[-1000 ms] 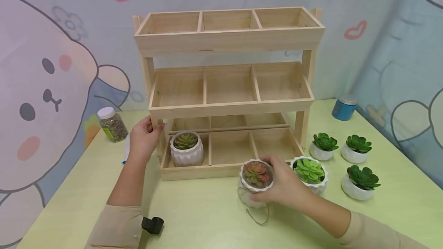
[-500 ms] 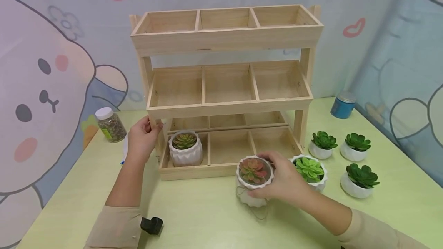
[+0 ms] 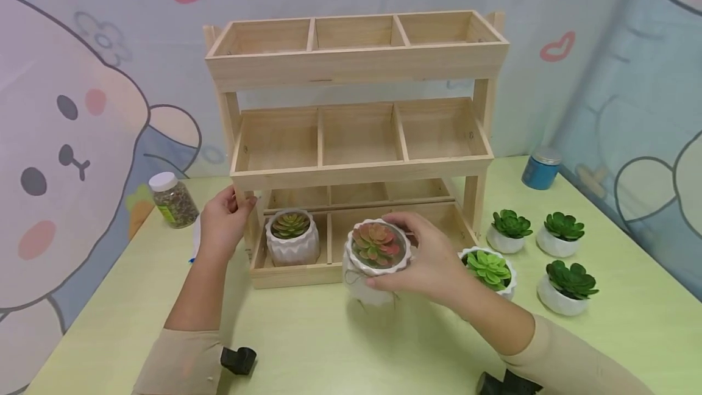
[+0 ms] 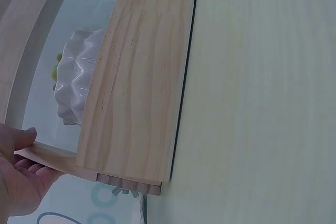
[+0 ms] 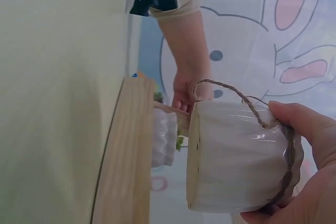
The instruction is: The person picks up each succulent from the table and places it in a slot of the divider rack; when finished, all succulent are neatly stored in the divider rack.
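Note:
A wooden three-tier planter shelf stands at the back of the table. My left hand grips its left upright below the middle tier; the left wrist view shows thumb and fingers around the wood. In my right hand is a white potted succulent with reddish leaves, pinched near its rim between thumb and fingers. It hangs above the table before the bottom tier's middle compartment. Twine circles the pot and loops loose in the right wrist view. Another white potted succulent sits in the bottom left compartment.
Right of the shelf stand a light-green potted succulent, partly behind my right arm, and several small dark-green ones. A blue jar is at the back right, and a white-lidded jar at the left.
My right hand has lifted the reddish potted succulent off the table and carried it left, toward the bottom tier's middle. The left hand keeps its grip on the upright.

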The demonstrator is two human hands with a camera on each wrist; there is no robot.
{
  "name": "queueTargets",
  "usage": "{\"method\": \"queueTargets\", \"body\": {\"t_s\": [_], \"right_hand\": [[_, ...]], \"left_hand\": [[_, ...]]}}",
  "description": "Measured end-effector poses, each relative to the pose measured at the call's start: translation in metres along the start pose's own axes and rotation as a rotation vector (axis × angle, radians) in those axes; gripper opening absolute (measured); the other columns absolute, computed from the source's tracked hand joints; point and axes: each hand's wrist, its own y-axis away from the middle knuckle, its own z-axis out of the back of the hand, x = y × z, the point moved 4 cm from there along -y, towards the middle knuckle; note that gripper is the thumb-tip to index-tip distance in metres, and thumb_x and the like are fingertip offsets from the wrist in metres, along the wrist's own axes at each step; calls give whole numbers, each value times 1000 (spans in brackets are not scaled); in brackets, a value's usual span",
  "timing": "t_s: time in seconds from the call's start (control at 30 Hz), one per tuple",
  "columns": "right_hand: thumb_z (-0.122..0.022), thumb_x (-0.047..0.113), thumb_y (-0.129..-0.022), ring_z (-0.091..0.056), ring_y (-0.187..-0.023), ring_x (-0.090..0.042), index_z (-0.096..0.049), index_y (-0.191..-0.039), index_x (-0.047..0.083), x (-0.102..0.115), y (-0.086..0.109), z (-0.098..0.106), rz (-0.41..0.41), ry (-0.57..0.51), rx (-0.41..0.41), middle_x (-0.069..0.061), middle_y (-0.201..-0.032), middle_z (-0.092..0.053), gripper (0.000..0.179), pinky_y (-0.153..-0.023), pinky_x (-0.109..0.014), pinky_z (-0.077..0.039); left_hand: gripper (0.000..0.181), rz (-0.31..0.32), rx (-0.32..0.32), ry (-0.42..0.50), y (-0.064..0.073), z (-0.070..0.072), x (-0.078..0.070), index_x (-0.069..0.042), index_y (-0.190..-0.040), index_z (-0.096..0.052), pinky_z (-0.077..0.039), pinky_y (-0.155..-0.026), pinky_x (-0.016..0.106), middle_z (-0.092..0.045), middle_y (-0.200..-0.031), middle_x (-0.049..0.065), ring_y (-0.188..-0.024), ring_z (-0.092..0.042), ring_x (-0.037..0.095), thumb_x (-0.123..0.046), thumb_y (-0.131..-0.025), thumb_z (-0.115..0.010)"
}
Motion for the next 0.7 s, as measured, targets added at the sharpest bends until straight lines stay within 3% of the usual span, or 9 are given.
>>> {"method": "queueTargets", "body": {"t_s": [0.27,0.7], "right_hand": [[-94,28,-48,-55,-101,-19,-55,-121,9,10,-30,-16,-2,47,-75,-1,-113,-57,85,-85,-38,-49],[-93,35,-50,-54,-103,-21,-53,-122,7,-5,-54,-30,-57,88,-157,-1,-113,-55,87,-87,-39,-48]], "left_hand": [[48,8,-6,-5,0,2,-1,-8,-140,-44,-46,-92,46,-56,-125,20,-116,-53,32,-20,-95,-56],[47,-1,-10,-14,0,0,-2,-7,-139,-45,-47,-91,45,-58,-122,20,-115,-54,32,-19,-95,-57]]}}
